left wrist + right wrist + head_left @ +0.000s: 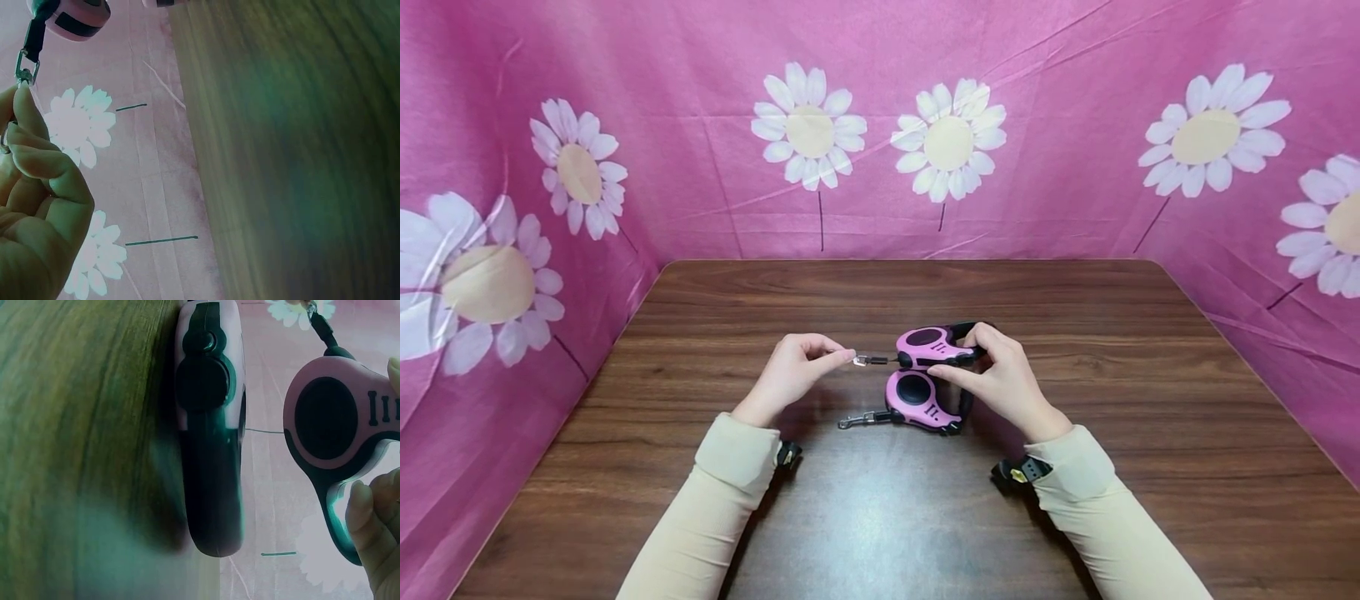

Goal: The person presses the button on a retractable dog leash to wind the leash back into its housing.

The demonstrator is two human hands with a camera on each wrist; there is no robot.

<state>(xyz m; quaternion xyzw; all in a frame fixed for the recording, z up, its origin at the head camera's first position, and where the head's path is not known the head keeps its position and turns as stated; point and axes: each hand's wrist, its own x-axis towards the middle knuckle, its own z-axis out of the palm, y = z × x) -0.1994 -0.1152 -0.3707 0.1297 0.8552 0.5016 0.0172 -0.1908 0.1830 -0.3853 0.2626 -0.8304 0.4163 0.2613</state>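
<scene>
Two pink-and-black retractable dog leashes are in the head view, one behind the other. My right hand [1006,382] grips the farther leash [927,339] by its black handle, raised off the table in the right wrist view. My left hand [796,373] pinches the end of its metal clip [26,70] between thumb and fingertips, and a short black strap joins clip and case. The nearer leash [914,390] lies on the table, untouched, with its silver clip [848,422] pointing left. In the right wrist view the lying leash [209,481] shows edge-on, beside the held one.
The brown wood-grain table [760,300] extends around both hands. Behind it and along its sides hangs a pink cloth [700,167] printed with white daisies. Dark straps [787,455] sit at both wrists, by the rolled pale sleeves.
</scene>
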